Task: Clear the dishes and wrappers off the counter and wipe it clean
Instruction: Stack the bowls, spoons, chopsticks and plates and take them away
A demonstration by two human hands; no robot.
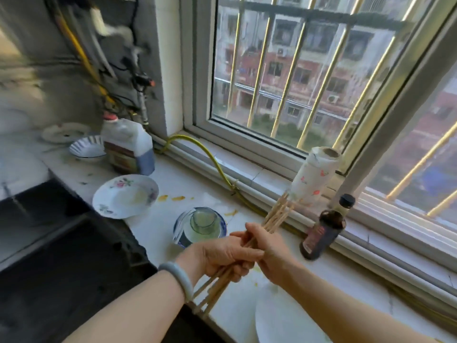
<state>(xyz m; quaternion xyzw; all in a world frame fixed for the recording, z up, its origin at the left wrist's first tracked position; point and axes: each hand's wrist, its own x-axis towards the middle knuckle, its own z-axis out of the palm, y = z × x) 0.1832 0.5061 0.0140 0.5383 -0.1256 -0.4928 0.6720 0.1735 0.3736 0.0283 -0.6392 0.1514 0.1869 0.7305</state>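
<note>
A bundle of wooden chopsticks (278,216) is gripped by both hands above the white counter (173,184). My left hand (222,256) holds the lower part, my right hand (268,246) the middle. A flowered plate (125,195) sits left of them, with a blue-patterned bowl (200,225) holding a green glass just beyond my left hand. A striped bowl (86,147) and a white plate (64,132) stand far left. Another white plate (284,320) lies under my right forearm. Yellow spills (178,198) mark the counter.
A dark stove top (57,243) fills the lower left. A plastic jug (127,144) stands near the corner. A paper towel roll (314,177) leans on the window ledge and a dark sauce bottle (324,230) stands beside it. A yellow hose (217,167) runs along the sill.
</note>
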